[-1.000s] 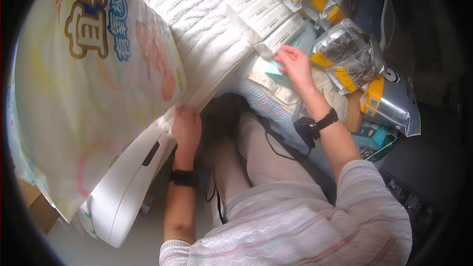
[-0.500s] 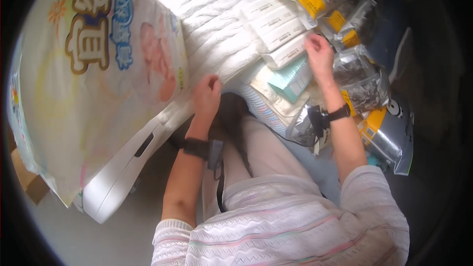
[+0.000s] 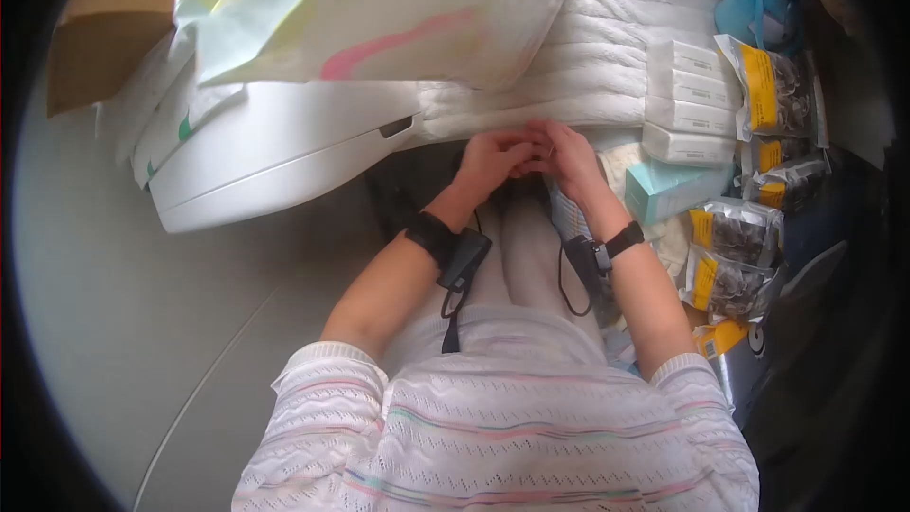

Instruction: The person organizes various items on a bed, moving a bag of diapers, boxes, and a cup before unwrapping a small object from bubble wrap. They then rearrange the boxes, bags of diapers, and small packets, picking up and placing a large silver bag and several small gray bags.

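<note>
The left hand and the right hand were together above the lap, fingers curled and meeting; whether they pinched anything between them was impossible to tell. The white quilted mat was nearest, its front edge just beyond the fingers. To the left, a printed plastic bag hid part of a smooth white case. To the right lay a row of white packets, a teal box just beside them, and several yellow-and-silver pouches.
</note>
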Demonstrator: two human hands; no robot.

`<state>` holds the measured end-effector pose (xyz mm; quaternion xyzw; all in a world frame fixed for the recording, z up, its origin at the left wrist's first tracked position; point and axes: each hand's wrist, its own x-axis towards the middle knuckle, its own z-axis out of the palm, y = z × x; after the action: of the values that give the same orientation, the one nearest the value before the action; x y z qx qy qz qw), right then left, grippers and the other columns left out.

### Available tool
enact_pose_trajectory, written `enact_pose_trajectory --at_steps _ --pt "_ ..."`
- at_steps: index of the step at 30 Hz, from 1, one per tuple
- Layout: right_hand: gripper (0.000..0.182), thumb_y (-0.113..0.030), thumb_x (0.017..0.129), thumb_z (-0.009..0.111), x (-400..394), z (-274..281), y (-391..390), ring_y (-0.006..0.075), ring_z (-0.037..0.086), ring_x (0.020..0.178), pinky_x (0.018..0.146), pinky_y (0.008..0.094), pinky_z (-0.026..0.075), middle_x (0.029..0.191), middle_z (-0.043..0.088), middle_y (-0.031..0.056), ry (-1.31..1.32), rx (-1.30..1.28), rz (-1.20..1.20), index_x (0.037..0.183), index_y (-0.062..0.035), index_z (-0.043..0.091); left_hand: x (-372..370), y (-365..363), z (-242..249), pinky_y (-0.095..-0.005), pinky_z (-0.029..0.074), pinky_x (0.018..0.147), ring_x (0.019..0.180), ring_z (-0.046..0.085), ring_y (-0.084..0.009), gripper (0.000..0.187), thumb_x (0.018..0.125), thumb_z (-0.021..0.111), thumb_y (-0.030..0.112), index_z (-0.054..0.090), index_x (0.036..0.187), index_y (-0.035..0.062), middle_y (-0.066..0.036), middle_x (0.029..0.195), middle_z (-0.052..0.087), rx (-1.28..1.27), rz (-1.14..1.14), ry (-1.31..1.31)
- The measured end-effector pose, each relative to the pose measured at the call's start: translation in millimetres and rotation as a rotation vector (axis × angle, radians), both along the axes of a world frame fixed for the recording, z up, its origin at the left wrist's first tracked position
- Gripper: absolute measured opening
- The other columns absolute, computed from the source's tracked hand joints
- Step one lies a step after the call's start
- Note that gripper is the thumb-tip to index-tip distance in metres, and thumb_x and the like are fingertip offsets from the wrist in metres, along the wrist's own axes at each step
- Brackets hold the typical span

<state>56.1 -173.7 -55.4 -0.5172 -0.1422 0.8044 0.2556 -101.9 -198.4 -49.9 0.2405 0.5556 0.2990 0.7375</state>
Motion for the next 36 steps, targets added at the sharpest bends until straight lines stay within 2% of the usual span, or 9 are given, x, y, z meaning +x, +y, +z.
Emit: enact_pose_trajectory --at_steps 7,9,13,16,19,21,26,31,36 --pt "0.035 -0.024 0.091 0.04 -22 -30 -16 0.0264 0.052 0.107 0.081 0.0355 0.044 0.117 0.053 0.0148 -0.008 -0.172 0.014 0.116 -0.0008 0.045 -161 -79 -72 -0.0294 0.051 0.066 0.079 0.061 -0.0219 0.023 0.085 0.054 0.018 0.054 0.102 0.0032 -0.01 0.089 0.061 -0.247 0.966 -0.087" --pt "0.032 -0.023 0.092 0.039 -36 -28 -13 0.0262 0.053 0.107 0.08 0.0365 0.044 0.117 0.053 0.0146 0.07 -0.135 -0.033 0.116 -0.0016 0.044 -170 -71 -96 -0.0333 0.051 0.071 0.085 0.06 -0.0219 0.025 0.085 0.055 0.024 0.054 0.104 0.0077 -0.007 0.095 0.06 0.16 1.064 -0.304" --pt "0.027 -0.018 0.091 0.038 -68 -26 -4 0.0273 0.052 0.107 0.08 0.0406 0.044 0.116 0.052 0.0137 0.213 -0.097 -0.201 0.113 -0.0036 0.043 -172 -67 -98 -0.0377 0.048 0.079 0.095 0.057 -0.0219 0.026 0.084 0.054 0.028 0.055 0.105 0.013 -0.005 0.1 0.06 0.424 0.536 0.591" --pt "0.027 -0.016 0.091 0.038 -72 -37 -3 0.0285 0.051 0.109 0.08 0.0425 0.044 0.118 0.051 0.0149 0.196 -0.083 -0.155 0.114 -0.004 0.043 -163 -67 -92 -0.0365 0.048 0.077 0.093 0.057 -0.0222 0.025 0.084 0.054 0.028 0.056 0.103 0.0125 -0.005 0.099 0.061 0.106 1.063 -0.152" --pt "0.025 -0.016 0.09 0.037 -62 -30 -10 0.0257 0.056 0.099 0.075 0.0399 0.046 0.11 0.055 0.0139 0.142 -0.175 -0.119 0.112 -0.0054 0.045 -181 -81 -119 -0.0368 0.048 0.076 0.091 0.058 -0.0218 0.022 0.084 0.053 0.026 0.057 0.101 0.0125 -0.005 0.099 0.061 0.086 0.982 -0.365" --pt "0.024 -0.015 0.09 0.037 -51 -26 -17 0.0215 0.056 0.084 0.067 0.0364 0.046 0.097 0.057 0.0103 0.022 -0.183 -0.184 0.11 -0.0061 0.046 -188 -98 -147 -0.0322 0.051 0.059 0.07 0.058 -0.0222 0.013 0.082 0.06 0.017 0.058 0.09 0.0073 -0.007 0.078 0.057 0.547 0.346 0.732" --pt "0.021 -0.014 0.086 0.039 -1 -4 -22 0.0085 0.026 0.042 0.039 0.0256 0.026 0.055 0.033 -0.0025 -0.278 -0.193 -0.245 0.102 -0.0063 0.05 -228 -111 -181 -0.032 0.05 0.061 0.069 0.057 -0.0204 0.005 0.081 0.056 0.008 0.056 0.084 0.0041 -0.009 0.076 0.055 0.086 0.523 0.341" --pt "0.02 -0.02 0.085 0.044 80 17 -72 0.0081 0.034 0.042 0.037 0.0247 0.03 0.056 0.039 -0.0016 -0.44 -0.111 -0.357 0.098 -0.006 0.051 -188 -82 -77 -0.0307 0.049 0.059 0.067 0.058 -0.0191 0.012 0.082 0.059 0.017 0.056 0.085 0.0063 -0.006 0.072 0.057 -0.46 0.602 0.068" --pt "0.022 -0.024 0.086 0.044 157 18 -166 0.0075 0.044 0.05 0.041 0.0224 0.037 0.067 0.05 0.0004 -0.698 -0.216 -0.461 0.097 -0.0072 0.053 -156 -72 -72 -0.0303 0.046 0.057 0.068 0.057 -0.0199 0.021 0.082 0.058 0.021 0.055 0.095 0.0049 -0.008 0.078 0.058 -0.522 0.169 0.152"
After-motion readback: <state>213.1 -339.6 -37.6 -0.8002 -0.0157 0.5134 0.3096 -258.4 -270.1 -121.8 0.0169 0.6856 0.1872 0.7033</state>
